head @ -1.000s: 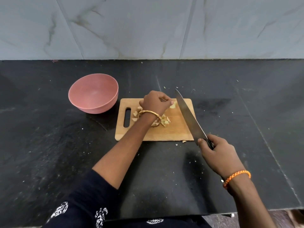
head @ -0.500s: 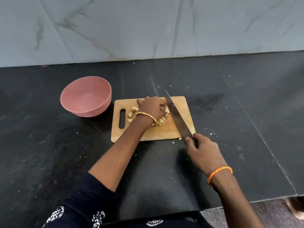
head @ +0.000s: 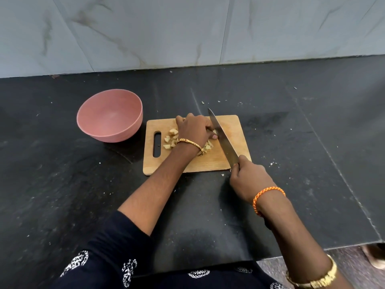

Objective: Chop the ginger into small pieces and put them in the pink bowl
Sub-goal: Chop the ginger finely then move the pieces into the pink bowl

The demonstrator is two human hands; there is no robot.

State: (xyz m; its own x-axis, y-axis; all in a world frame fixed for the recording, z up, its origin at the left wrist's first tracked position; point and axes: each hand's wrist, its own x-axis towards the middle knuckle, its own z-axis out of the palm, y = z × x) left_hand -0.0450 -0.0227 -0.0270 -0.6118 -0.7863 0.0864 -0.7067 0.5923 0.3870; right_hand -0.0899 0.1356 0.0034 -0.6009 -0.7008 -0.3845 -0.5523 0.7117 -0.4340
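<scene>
A big black stone counter (head: 62, 195) runs along a pale grey marble wall (head: 187, 28). On the counter lies a flat light-brown wooden cutting board (head: 233, 130) with a long slot near its left end. Just left of the board, close but not touching it, sits a round pink bowl (head: 110, 116), standing upright.

A long steel knife (head: 223, 138) lies slanted over the right half of the board, its tip pointing away from the person. The right hand (head: 249, 179) has its fingers curled tight round the knife handle at the near right corner of the board. An orange braided band is on that wrist.

The left hand (head: 192, 130) rests on the middle of the board with its fingers bent down, right beside the blade. It seems to hold down a bit of ginger, but the fingers hide it. A gold bangle is on that wrist.

Small pale-yellow ginger pieces (head: 170, 138) lie on the board, left of and under the left hand.
</scene>
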